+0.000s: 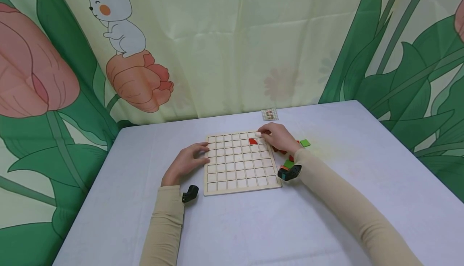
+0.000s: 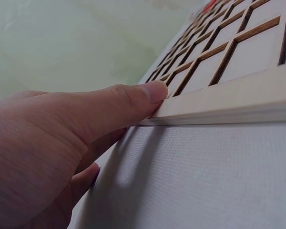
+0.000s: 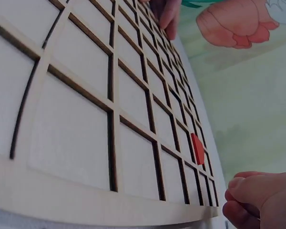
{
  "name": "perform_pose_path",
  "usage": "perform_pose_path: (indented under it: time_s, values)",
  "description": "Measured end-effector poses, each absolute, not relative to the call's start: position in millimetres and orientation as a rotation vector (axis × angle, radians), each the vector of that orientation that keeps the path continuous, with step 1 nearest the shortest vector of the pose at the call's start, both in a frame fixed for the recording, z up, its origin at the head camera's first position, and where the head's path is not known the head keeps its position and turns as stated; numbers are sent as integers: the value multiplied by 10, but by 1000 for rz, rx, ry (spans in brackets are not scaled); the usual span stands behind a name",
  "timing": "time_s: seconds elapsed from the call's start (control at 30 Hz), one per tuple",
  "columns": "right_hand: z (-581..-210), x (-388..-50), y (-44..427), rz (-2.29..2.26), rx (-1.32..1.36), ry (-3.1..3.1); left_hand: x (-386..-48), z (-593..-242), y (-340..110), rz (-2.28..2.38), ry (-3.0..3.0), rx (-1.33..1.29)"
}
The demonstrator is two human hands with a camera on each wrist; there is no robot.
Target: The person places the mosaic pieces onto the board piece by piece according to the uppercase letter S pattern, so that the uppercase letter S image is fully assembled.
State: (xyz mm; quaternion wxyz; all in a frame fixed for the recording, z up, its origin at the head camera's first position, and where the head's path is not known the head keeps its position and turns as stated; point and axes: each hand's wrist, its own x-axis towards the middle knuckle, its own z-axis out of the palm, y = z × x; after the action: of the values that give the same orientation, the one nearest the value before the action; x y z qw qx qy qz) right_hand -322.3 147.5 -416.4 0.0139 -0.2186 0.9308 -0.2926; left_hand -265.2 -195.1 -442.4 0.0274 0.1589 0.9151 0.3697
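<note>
A square wooden grid board (image 1: 232,165) lies on the table between both hands. One red rounded piece (image 1: 252,141) sits in a cell near its far right corner; the right wrist view shows this red piece (image 3: 197,149) too. At the board's left edge rests my left hand (image 1: 185,162). In the left wrist view the left hand (image 2: 62,138) touches the wooden rim with its thumb. My right hand (image 1: 279,136) is at the far right corner. The right wrist view shows that right hand (image 3: 262,198) with fingers bent and thumb against them; whether anything is between them is hidden.
Right of the board, partly under the right forearm, lie several red and green pieces, among them a green square (image 1: 305,143) and another green piece (image 1: 288,163). A small patterned card (image 1: 270,114) lies at the table's back edge, before a printed curtain (image 1: 217,56).
</note>
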Motion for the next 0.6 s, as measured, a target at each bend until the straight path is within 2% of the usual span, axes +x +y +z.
perform_pose_path:
  time_s: [0.6]
  values:
    - [-4233, -3171, 1201, -826, -814, 2886, -2683, -4473, -1958, 1136, 2821, 460]
